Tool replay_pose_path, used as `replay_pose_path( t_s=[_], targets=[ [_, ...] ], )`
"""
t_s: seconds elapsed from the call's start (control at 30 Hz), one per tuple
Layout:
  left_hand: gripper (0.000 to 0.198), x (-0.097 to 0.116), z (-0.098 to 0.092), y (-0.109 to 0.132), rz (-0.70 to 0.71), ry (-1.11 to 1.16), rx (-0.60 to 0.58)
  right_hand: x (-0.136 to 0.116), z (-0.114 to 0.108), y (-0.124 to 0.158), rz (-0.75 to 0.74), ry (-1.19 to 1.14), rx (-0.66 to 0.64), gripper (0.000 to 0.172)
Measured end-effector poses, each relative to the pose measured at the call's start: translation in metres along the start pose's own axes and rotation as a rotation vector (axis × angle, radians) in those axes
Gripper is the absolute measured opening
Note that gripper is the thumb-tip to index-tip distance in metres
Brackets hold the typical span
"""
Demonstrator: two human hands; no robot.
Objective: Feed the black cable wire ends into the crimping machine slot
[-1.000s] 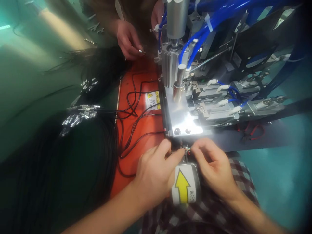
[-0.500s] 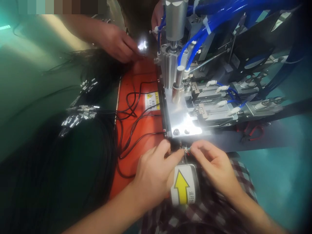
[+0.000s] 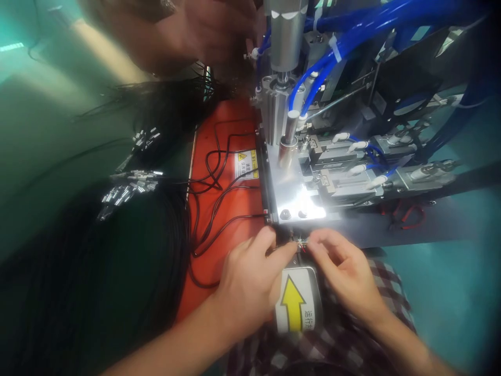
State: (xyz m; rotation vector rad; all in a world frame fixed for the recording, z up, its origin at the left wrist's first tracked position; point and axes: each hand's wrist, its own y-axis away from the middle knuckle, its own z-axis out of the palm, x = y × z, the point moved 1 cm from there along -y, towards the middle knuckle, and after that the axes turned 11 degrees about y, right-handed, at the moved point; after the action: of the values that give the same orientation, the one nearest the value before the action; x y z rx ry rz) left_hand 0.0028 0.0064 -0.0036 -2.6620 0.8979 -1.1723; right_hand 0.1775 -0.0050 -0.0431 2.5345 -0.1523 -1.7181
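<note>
My left hand (image 3: 250, 279) and my right hand (image 3: 346, 274) meet at the front edge of a metal machine plate (image 3: 291, 196). Between their fingertips is a stripped cable end with tiny coloured wires (image 3: 301, 242). The left thumb and forefinger pinch the black cable just left of the wires. My right fingers pinch at the wire tips from the right. Just below the hands lies a white label with a yellow arrow (image 3: 294, 303).
An orange mat (image 3: 219, 156) carries looped black cables (image 3: 211, 180). A big bundle of black cables with metal plug ends (image 3: 125, 190) lies at the left. The machine has a pneumatic cylinder (image 3: 284, 36) and blue hoses (image 3: 340, 26). Another person's hand (image 3: 211, 26) reaches in at the top.
The other person's hand has moved from the mat's far end up toward the cylinder. My two hands have stayed pinched on the cable end, shifting very slightly.
</note>
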Motion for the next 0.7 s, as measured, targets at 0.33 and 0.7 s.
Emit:
replay_pose_path(
  t_s=[0.33,0.7],
  targets=[
    [0.031,0.0001,0.0007,-0.0003,-0.009,0.002,0.004,-0.0068,-0.0080,0.0040,-0.076,0.157,0.080,0.006],
    [0.031,-0.0005,0.0002,0.0008,-0.021,0.010,0.001,-0.0094,-0.0079,0.0005,-0.232,0.298,0.014,0.007]
  ],
)
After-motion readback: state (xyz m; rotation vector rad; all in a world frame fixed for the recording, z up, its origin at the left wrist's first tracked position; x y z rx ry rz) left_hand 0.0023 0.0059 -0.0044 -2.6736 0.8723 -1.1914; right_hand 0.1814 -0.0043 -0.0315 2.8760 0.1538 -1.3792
